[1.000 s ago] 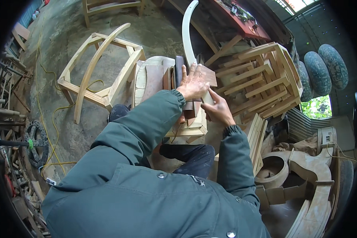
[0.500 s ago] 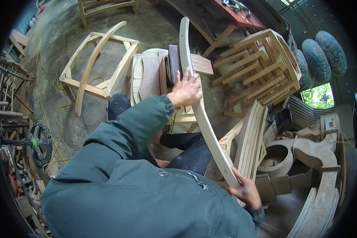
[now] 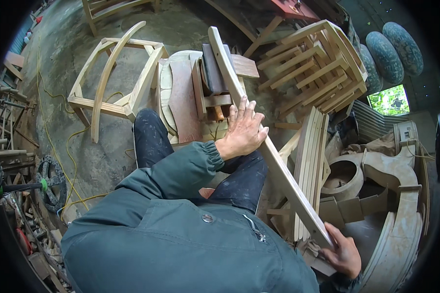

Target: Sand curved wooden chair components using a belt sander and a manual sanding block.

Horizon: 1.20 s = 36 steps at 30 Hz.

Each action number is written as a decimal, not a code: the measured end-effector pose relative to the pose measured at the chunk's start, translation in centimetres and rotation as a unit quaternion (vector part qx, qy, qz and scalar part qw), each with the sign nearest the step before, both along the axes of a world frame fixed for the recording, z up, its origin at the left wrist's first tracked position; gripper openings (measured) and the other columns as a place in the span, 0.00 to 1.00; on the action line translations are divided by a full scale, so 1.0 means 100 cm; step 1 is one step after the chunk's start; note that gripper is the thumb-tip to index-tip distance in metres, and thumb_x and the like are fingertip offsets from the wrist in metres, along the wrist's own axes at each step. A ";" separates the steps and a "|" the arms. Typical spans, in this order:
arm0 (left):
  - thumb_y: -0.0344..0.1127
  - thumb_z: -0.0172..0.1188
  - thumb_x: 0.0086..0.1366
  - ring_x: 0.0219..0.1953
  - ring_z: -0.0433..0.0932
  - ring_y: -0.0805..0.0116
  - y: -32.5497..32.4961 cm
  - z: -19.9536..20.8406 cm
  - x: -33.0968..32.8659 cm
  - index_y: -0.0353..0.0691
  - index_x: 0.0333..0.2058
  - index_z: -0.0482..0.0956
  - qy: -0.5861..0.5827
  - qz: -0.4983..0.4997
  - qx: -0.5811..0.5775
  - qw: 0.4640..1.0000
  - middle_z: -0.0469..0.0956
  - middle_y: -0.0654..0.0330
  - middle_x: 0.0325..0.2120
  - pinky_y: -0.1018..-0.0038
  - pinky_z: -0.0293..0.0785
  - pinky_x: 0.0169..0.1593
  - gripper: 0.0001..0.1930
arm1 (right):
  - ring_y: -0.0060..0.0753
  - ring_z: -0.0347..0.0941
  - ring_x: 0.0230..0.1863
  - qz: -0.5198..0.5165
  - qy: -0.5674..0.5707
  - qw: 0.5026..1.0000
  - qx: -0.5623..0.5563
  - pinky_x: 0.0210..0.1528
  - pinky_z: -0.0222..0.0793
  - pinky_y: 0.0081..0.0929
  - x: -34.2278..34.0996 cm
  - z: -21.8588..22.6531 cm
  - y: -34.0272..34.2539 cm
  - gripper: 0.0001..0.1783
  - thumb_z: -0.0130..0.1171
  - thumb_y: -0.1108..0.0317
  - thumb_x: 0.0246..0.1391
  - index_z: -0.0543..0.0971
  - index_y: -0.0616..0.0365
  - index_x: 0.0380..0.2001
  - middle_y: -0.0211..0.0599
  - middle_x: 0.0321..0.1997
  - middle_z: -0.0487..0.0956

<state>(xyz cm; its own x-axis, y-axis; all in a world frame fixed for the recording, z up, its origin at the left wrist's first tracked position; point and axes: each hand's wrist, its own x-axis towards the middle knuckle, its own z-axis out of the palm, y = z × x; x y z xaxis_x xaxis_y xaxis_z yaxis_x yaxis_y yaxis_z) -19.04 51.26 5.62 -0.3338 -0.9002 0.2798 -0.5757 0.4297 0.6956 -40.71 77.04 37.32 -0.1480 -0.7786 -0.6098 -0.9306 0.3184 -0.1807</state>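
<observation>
Gripping wood strip point(image 3: 288, 180) w/ R hand point(image 3: 344, 253), L hand point(image 3: 242, 131) spread atop; prob. label point(image 3: 407, 131), too blurry.

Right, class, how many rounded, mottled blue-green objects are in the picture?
3, all at the upper right: the rightmost object, the middle object beside it, and the leftmost object, partly covered by the middle one. More may be hidden behind them.

The left forearm point(image 3: 186, 166) reaches across the front of the torso point(image 3: 190, 244), elbow bent outward; the left hand point(image 3: 243, 131) lies palm down, fingers extended and slightly parted, pointing away from the body; the right hand point(image 3: 344, 254), lower and farther right, curls its fingers and thumb in a grip.
</observation>
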 end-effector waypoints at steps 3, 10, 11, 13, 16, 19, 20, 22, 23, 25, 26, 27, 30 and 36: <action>0.52 0.58 0.71 0.78 0.39 0.31 -0.007 -0.009 0.011 0.38 0.68 0.64 0.086 0.050 0.018 0.995 0.51 0.34 0.72 0.30 0.40 0.73 0.34 | 0.64 0.81 0.36 0.151 0.035 0.985 -0.081 0.38 0.77 0.50 0.006 -0.043 -0.050 0.43 0.70 0.69 0.50 0.67 0.51 0.70 0.59 0.36 0.83; 0.48 0.62 0.70 0.76 0.48 0.34 0.007 -0.018 0.041 0.33 0.73 0.53 0.276 0.036 0.126 0.952 0.48 0.29 0.72 0.53 0.49 0.77 0.42 | 0.65 0.80 0.31 0.274 0.129 0.929 -0.213 0.35 0.74 0.57 0.088 -0.150 -0.210 0.40 0.60 0.69 0.57 0.60 0.56 0.72 0.60 0.30 0.82; 0.48 0.62 0.70 0.76 0.48 0.34 0.008 -0.022 0.045 0.33 0.73 0.53 0.304 0.028 0.157 0.939 0.48 0.29 0.72 0.53 0.49 0.76 0.42 | 0.66 0.80 0.31 0.283 0.120 0.918 -0.250 0.35 0.74 0.58 0.097 -0.169 -0.236 0.39 0.58 0.69 0.57 0.60 0.57 0.72 0.61 0.29 0.82; 0.47 0.62 0.70 0.76 0.51 0.37 0.006 -0.034 0.056 0.33 0.72 0.54 0.298 0.045 0.151 0.941 0.49 0.32 0.73 0.54 0.51 0.76 0.41 | 0.67 0.80 0.31 0.303 0.115 0.897 -0.301 0.36 0.75 0.59 0.119 -0.206 -0.291 0.37 0.54 0.71 0.57 0.60 0.59 0.71 0.62 0.29 0.82; 0.43 0.63 0.71 0.71 0.61 0.47 -0.001 -0.038 0.077 0.32 0.70 0.59 0.325 0.061 0.142 0.933 0.59 0.40 0.68 0.60 0.57 0.74 0.36 | 0.69 0.82 0.38 0.282 0.128 0.905 -0.293 0.42 0.77 0.60 0.164 -0.235 -0.364 0.37 0.52 0.73 0.53 0.61 0.61 0.69 0.65 0.35 0.84; 0.43 0.63 0.72 0.69 0.64 0.51 -0.005 -0.039 0.100 0.31 0.69 0.59 0.342 0.077 0.121 0.928 0.63 0.42 0.65 0.60 0.59 0.73 0.35 | 0.66 0.83 0.49 0.256 0.127 0.923 -0.256 0.51 0.78 0.56 0.208 -0.238 -0.407 0.34 0.52 0.72 0.56 0.63 0.57 0.68 0.64 0.44 0.84; 0.42 0.62 0.72 0.69 0.65 0.51 -0.005 -0.041 0.105 0.31 0.69 0.60 0.352 0.086 0.126 0.924 0.65 0.43 0.65 0.60 0.59 0.73 0.34 | 0.65 0.82 0.51 0.246 0.139 0.925 -0.253 0.52 0.77 0.56 0.218 -0.242 -0.415 0.34 0.51 0.71 0.58 0.63 0.56 0.69 0.64 0.48 0.83; 0.42 0.62 0.73 0.69 0.65 0.52 -0.005 -0.043 0.107 0.31 0.69 0.60 0.346 0.092 0.133 0.924 0.65 0.43 0.65 0.60 0.59 0.73 0.34 | 0.65 0.81 0.54 0.224 0.148 0.930 -0.250 0.53 0.78 0.55 0.219 -0.247 -0.415 0.34 0.52 0.69 0.62 0.62 0.51 0.71 0.65 0.51 0.82; 0.42 0.62 0.73 0.69 0.65 0.52 -0.003 -0.044 0.109 0.31 0.69 0.61 0.340 0.101 0.142 0.924 0.65 0.43 0.65 0.60 0.59 0.73 0.33 | 0.65 0.81 0.54 0.224 0.146 0.931 -0.249 0.53 0.78 0.55 0.216 -0.249 -0.408 0.34 0.52 0.69 0.62 0.62 0.51 0.71 0.65 0.51 0.82; 0.41 0.62 0.73 0.70 0.64 0.53 0.001 -0.045 0.106 0.31 0.70 0.59 0.350 0.092 0.162 0.918 0.65 0.43 0.66 0.60 0.59 0.73 0.34 | 0.65 0.82 0.49 0.236 0.157 0.924 -0.256 0.50 0.79 0.55 0.202 -0.250 -0.378 0.36 0.52 0.67 0.63 0.59 0.50 0.74 0.64 0.45 0.82; 0.42 0.61 0.73 0.70 0.64 0.53 0.003 -0.045 0.100 0.31 0.70 0.58 0.378 0.070 0.195 0.903 0.65 0.44 0.67 0.60 0.59 0.73 0.35 | 0.66 0.83 0.43 0.245 0.151 0.913 -0.290 0.46 0.80 0.55 0.185 -0.252 -0.356 0.38 0.52 0.67 0.64 0.56 0.49 0.76 0.64 0.41 0.81; 0.43 0.61 0.73 0.70 0.65 0.53 0.005 -0.045 0.094 0.31 0.71 0.57 0.403 0.050 0.228 0.885 0.65 0.44 0.67 0.60 0.59 0.73 0.36 | 0.66 0.83 0.40 0.240 0.123 0.918 -0.289 0.43 0.80 0.56 0.171 -0.248 -0.331 0.40 0.52 0.68 0.62 0.54 0.49 0.76 0.66 0.41 0.80; 0.46 0.59 0.74 0.69 0.66 0.52 0.010 -0.033 0.073 0.33 0.72 0.54 0.477 0.041 0.308 0.822 0.64 0.44 0.67 0.56 0.60 0.72 0.38 | 0.69 0.82 0.38 0.235 0.132 0.930 -0.251 0.40 0.78 0.60 0.127 -0.229 -0.239 0.47 0.53 0.75 0.56 0.51 0.49 0.78 0.66 0.39 0.79; 0.56 0.58 0.73 0.66 0.69 0.51 0.007 -0.007 0.034 0.39 0.71 0.55 0.543 0.031 0.460 0.702 0.64 0.50 0.67 0.44 0.60 0.68 0.39 | 0.68 0.77 0.33 0.122 0.143 0.978 -0.089 0.36 0.71 0.61 0.043 -0.153 -0.029 0.47 0.52 0.73 0.58 0.49 0.38 0.79 0.56 0.37 0.76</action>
